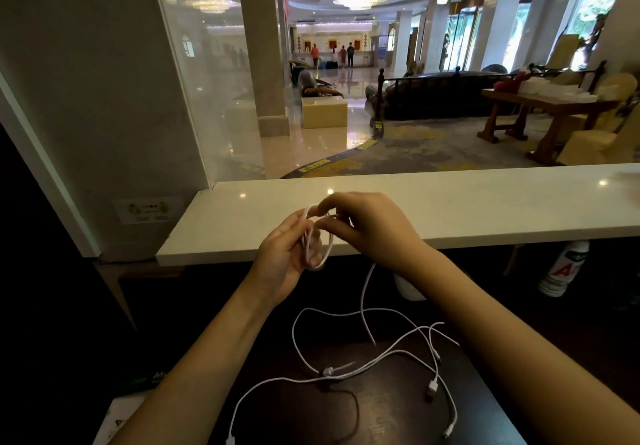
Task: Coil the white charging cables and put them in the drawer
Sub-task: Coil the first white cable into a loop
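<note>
Head view | left hand [280,257] holds white cable coil [329,250], right hand [370,226] pinches its top, 12 o'clock | we judge it light, springy: grip across loops

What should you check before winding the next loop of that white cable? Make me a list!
1. Left grip holds the coil: ok.
2. Right grip pinches the coil's top: ok.
3. Loose tail hangs below the coil, no knot: ok.
4. Other cables on the desk lie untangled: not ok, they cross.
5. Drawer open and ready: cannot tell, none in view.
</note>
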A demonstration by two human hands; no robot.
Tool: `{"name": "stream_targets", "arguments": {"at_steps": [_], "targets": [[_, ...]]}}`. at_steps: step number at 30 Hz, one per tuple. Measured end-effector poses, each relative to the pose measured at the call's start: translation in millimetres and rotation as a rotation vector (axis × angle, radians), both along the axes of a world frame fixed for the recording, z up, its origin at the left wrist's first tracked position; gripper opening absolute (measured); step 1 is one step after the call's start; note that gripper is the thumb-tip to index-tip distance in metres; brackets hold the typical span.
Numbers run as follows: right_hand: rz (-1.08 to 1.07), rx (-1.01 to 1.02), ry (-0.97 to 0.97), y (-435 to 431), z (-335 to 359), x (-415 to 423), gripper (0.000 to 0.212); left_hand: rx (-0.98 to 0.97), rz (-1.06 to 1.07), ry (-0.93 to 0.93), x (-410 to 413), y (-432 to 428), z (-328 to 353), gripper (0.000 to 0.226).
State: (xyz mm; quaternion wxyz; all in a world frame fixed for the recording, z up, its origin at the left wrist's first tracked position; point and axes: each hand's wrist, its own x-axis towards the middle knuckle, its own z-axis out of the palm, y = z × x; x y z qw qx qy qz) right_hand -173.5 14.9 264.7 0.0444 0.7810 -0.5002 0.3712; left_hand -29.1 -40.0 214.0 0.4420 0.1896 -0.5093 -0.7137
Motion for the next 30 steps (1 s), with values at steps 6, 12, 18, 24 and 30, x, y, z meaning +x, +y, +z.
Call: {"name": "stream_targets", "arguments": {"at_steps": [6,12,18,24,30], "targets": [[-0.078,0.057,-0.032,-17,-2,-18,0.037,0.113,-0.175,-0.036,6,5,6,0.026],[-0.037,0.095,-0.116,-21,-1,-29,0.025,0.307,-0.490,0.017,8,13,1,0.023],[0.011,0.347,-0.373,-6,-42,-26,0.040,0.440,-0.586,0.298,6,12,10,0.013],[-0.045,0.337,-0.393,11,-72,-44,0.019,0.521,-0.235,0.173,13,-4,15,0.021],[-0.169,0.297,-0.309,19,-90,-62,0.017,0.513,-0.023,0.137,22,-26,16,0.032]]}}
